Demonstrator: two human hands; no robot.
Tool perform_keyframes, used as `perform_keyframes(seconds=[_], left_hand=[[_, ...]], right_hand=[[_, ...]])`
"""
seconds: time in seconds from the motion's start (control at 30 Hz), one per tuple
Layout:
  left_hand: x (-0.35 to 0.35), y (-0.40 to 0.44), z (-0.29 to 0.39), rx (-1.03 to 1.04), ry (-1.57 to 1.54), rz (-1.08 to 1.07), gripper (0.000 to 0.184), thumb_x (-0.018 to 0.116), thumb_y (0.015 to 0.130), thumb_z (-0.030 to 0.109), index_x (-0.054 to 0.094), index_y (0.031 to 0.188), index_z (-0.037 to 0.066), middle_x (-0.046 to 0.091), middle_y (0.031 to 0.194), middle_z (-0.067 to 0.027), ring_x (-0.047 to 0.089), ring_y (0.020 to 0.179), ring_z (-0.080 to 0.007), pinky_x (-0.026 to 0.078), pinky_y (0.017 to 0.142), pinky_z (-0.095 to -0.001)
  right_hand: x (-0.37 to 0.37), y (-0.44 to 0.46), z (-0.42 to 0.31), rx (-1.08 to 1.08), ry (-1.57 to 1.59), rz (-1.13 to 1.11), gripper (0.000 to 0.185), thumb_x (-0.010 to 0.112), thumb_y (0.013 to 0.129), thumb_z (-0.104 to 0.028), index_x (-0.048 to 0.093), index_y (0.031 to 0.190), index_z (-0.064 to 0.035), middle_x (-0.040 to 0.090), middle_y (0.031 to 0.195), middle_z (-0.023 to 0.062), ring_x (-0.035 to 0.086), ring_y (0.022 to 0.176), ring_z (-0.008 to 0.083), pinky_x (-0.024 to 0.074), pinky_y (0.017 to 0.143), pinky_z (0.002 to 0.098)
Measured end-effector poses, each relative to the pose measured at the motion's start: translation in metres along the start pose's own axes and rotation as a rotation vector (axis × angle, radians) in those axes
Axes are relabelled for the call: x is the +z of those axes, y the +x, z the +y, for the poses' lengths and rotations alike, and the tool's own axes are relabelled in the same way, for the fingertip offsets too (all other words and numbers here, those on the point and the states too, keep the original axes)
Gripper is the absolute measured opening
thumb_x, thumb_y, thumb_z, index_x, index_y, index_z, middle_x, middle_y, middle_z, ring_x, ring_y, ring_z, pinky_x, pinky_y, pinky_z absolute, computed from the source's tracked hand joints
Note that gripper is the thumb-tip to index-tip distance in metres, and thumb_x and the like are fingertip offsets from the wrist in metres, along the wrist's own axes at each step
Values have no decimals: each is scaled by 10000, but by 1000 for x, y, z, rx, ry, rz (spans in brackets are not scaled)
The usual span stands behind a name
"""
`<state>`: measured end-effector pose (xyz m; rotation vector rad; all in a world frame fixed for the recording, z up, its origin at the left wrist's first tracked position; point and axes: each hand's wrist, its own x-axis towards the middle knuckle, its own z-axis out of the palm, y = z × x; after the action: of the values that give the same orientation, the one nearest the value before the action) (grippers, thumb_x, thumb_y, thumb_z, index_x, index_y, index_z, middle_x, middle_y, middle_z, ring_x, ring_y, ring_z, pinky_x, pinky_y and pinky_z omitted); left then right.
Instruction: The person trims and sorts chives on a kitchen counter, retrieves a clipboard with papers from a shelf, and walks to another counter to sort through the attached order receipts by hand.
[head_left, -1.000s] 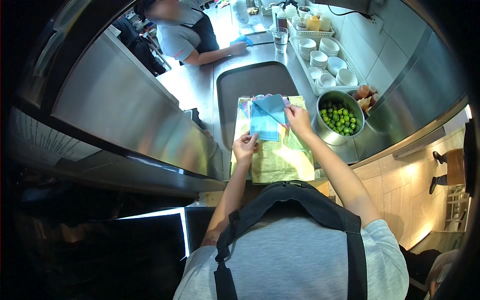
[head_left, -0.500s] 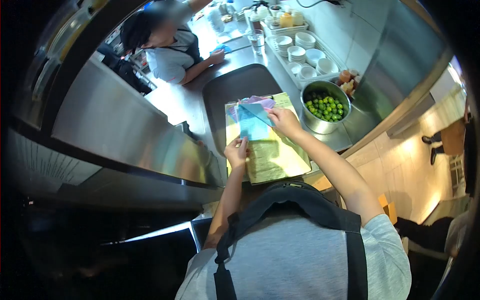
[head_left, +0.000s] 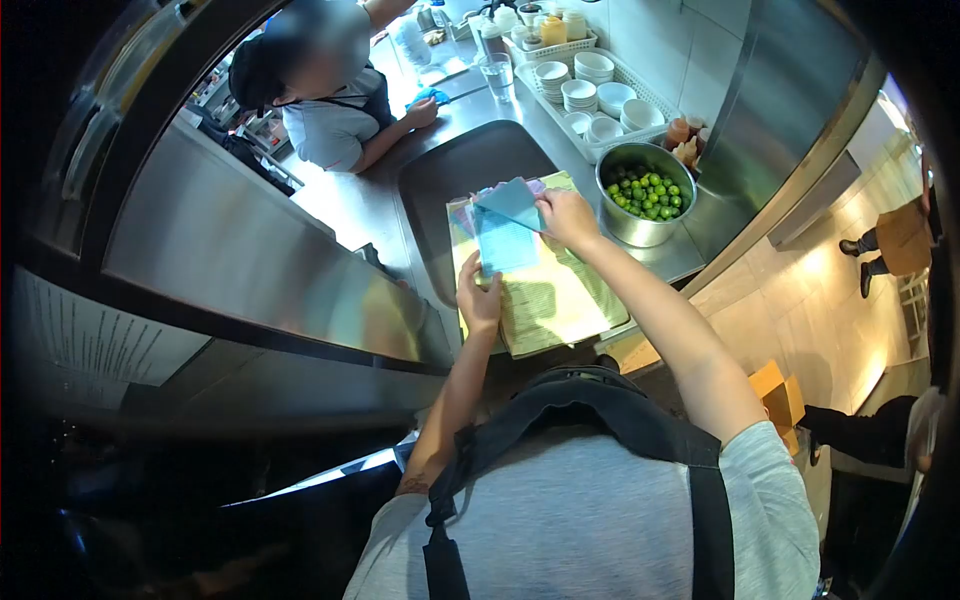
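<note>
A thin stack of blue paper slips (head_left: pixel 508 248) lies over large yellow sheets (head_left: pixel 550 312). My right hand (head_left: pixel 568 218) is closed on the upper right of the top blue slip, which is lifted and folded over. My left hand (head_left: pixel 480 295) holds the lower left edge of the blue slips between thumb and fingers. Pink and purple paper (head_left: pixel 535 186) shows behind the blue slips. The yellow sheets rest partly across a dark brown tray or basin (head_left: pixel 428 200) on the steel counter.
A steel pot of small green limes (head_left: pixel 645 225) stands right of the papers. Behind it is a white basket (head_left: pixel 650 85) of stacked bowls, with a glass of water (head_left: pixel 497 75) beside it. Across the counter, a co-worker (head_left: pixel 330 125) rests an arm near a blue cloth.
The view has shifted slightly. My left hand has slid up along the slips' left edge, its fingers more extended. My right hand still pinches the folded blue slip.
</note>
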<state>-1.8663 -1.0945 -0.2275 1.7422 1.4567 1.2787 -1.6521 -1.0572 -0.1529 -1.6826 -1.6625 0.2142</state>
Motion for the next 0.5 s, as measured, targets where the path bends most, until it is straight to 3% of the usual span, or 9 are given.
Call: perform_keyframes(seconds=[0.17, 0.2, 0.3, 0.33, 0.43, 0.47, 0.5], left_hand=[[-14, 0, 30, 11, 177, -124, 584, 727, 722, 58, 532, 1268, 125, 550, 1093, -97, 572, 732, -159, 501, 648, -293], [-16, 1, 29, 217, 240, -63, 601, 727, 714, 72, 528, 1279, 119, 520, 1111, -91, 568, 720, -178, 500, 681, -309], [-14, 9, 30, 290, 160, -73, 633, 717, 730, 76, 483, 1318, 93, 538, 1090, -107, 579, 752, -164, 511, 667, -290], [-7, 16, 24, 209, 23, -130, 610, 688, 801, 115, 431, 1351, 48, 555, 1114, -113, 594, 787, -160, 524, 656, -270], [6, 26, 24, -306, -561, -213, 581, 649, 866, 184, 400, 1364, 17, 562, 1161, -129, 608, 836, -171, 536, 657, -265], [3, 28, 24, -341, -522, -315, 558, 588, 914, 287, 396, 1361, 14, 556, 1196, -146, 617, 830, -175, 534, 649, -272], [0, 30, 23, -394, -563, -341, 557, 574, 919, 305, 395, 1363, 20, 561, 1186, -144, 618, 816, -173, 532, 634, -270]], right_hand=[[15, -5, 1, 71, 28, -12, 221, 591, 829, -250, 683, 846, -50, 662, 849, 160, 629, 796, 340, 492, 722, 438], [16, -9, 0, 66, 48, -8, 217, 601, 825, -251, 685, 840, -52, 664, 850, 155, 631, 790, 336, 493, 718, 435], [18, -19, -7, 83, 74, -29, 193, 633, 808, -238, 691, 836, -56, 667, 840, 140, 636, 774, 317, 496, 707, 420], [17, -23, -9, 98, 77, -44, 184, 644, 801, -231, 693, 836, -57, 668, 835, 135, 638, 769, 310, 497, 703, 414], [20, -32, -13, 107, 153, -76, 169, 671, 783, -222, 705, 853, -72, 667, 819, 125, 643, 757, 291, 501, 700, 398], [21, -35, -15, 117, 174, -110, 175, 677, 778, -227, 708, 866, -79, 666, 819, 124, 643, 750, 286, 503, 698, 396], [20, -38, -18, 128, 192, -137, 182, 683, 773, -232, 711, 878, -86, 665, 819, 124, 644, 743, 282, 505, 695, 393]])
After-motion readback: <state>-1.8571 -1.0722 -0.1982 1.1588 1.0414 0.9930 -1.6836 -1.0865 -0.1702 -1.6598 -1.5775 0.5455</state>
